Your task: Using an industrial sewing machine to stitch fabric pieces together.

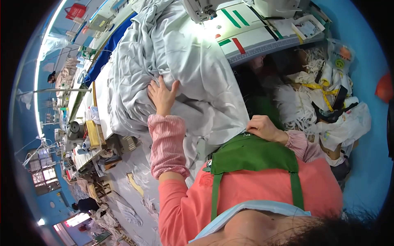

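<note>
A large pale grey-white cloth (205, 74) spreads over the sewing table and hangs down toward my lap, bunched in deep folds on its left side. Flat on those folds lies my left hand (163, 95), fingers spread and nothing gripped. Near my lap, my right hand (264, 127) pinches the lower right corner of the cloth between thumb and fingers, just above my green apron (254, 153). Over the cloth's far edge stands the head of a sewing machine (201, 11), its lamp shining on the fabric by the needle area, which glare partly hides.
Right of the cloth, the table edge carries a ruler strip (266, 51) and green and red tape marks. A small white tray (308, 28) sits farther right. Below it are scraps, a yellow measuring tape (324, 91) and plastic bags (344, 127). Other workstations (76, 135) line the left.
</note>
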The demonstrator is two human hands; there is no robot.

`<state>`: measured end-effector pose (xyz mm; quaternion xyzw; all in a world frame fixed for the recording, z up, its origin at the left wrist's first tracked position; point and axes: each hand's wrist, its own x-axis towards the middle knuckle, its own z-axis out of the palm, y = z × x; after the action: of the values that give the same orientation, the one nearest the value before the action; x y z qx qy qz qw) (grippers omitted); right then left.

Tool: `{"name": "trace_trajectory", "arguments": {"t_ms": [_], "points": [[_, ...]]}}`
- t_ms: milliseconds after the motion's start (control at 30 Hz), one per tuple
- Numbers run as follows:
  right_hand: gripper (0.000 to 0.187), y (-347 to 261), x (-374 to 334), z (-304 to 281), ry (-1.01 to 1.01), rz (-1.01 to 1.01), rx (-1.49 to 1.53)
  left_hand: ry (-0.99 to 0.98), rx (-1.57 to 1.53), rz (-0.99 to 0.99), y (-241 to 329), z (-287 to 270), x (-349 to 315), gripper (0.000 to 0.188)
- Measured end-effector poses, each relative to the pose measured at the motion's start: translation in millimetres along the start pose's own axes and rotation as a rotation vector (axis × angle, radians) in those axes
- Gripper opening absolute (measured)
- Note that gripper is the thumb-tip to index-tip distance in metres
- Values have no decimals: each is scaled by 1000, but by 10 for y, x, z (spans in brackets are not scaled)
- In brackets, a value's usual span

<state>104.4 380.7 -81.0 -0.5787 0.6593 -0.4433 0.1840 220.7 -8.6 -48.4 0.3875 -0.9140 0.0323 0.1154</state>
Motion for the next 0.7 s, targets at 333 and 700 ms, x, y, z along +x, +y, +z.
{"name": "trace_trajectory", "arguments": {"t_ms": [333,700], "points": [[12,274,469,-178,27,63,38,-52,-108,126,-314,163,774,80],[14,460,1006,-361,72,105,16,-83,-111,159,-315,294,1532,75]]}}
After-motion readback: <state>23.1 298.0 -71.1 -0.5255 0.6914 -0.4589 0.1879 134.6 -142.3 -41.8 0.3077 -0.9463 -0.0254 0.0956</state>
